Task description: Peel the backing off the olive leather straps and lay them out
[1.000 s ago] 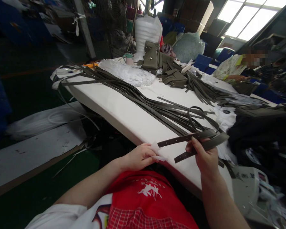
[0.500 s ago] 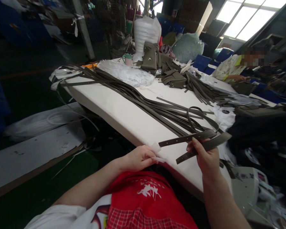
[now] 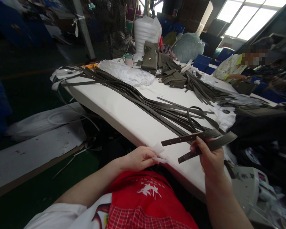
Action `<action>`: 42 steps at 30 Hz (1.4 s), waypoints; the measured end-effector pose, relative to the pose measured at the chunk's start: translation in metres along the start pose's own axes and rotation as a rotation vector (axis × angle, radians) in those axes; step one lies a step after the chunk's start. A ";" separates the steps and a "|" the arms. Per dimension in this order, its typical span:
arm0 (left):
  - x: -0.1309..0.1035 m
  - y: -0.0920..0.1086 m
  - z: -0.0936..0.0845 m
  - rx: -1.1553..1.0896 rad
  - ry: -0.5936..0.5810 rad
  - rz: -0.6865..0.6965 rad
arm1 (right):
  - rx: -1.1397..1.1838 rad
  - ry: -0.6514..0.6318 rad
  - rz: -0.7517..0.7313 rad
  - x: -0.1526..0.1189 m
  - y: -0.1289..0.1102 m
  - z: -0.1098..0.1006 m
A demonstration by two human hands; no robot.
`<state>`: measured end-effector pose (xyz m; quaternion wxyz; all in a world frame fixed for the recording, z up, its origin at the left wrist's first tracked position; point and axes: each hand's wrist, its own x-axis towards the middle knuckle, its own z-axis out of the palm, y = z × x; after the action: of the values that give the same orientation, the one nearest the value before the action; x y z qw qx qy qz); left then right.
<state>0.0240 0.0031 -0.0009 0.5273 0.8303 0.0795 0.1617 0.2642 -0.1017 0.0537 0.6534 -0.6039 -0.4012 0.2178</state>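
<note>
My left hand (image 3: 143,157) is closed on a small piece of thin white sheet (image 3: 158,149) at the near edge of the white table (image 3: 124,117). Farther right, my right hand (image 3: 211,156) pinches dark olive straps (image 3: 193,137) above the tabletop. Two punched ends of these straps stick out leftward from the fingers, one above the other, and their other parts curve back to the right. Behind them a long bundle of similar straps (image 3: 143,101) runs along the table, with one strap looped upright (image 3: 189,116).
Olive bags (image 3: 150,58), a clear plastic bag (image 3: 126,71) and a green-lidded cup (image 3: 127,59) stand toward the back. A person (image 3: 230,66) sits at the far right. Beside my right arm is a pale plastic container (image 3: 244,187). A white board (image 3: 38,152) lies low at left.
My right hand has shifted slightly to the right, carrying the strap ends with it. My left hand stays almost still with the white piece.
</note>
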 end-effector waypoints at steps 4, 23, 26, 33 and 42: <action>0.001 -0.001 -0.001 -0.001 -0.008 0.002 | 0.014 -0.009 0.006 -0.001 0.002 -0.003; 0.001 0.004 0.001 -0.035 -0.026 0.013 | -0.023 -0.154 0.092 -0.003 0.003 -0.011; 0.003 0.005 0.002 -0.045 -0.071 0.013 | -0.096 -0.228 0.108 -0.003 0.002 -0.009; 0.004 0.001 0.007 -0.076 -0.076 0.011 | -0.196 -0.467 0.177 -0.002 0.015 0.004; 0.006 0.002 0.019 -0.162 -0.030 -0.136 | -0.033 -0.606 0.401 -0.018 0.033 0.031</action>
<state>0.0362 -0.0118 -0.0051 0.6035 0.7800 0.1145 0.1193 0.2361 -0.0902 0.0153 0.4392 -0.5893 -0.4535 0.5042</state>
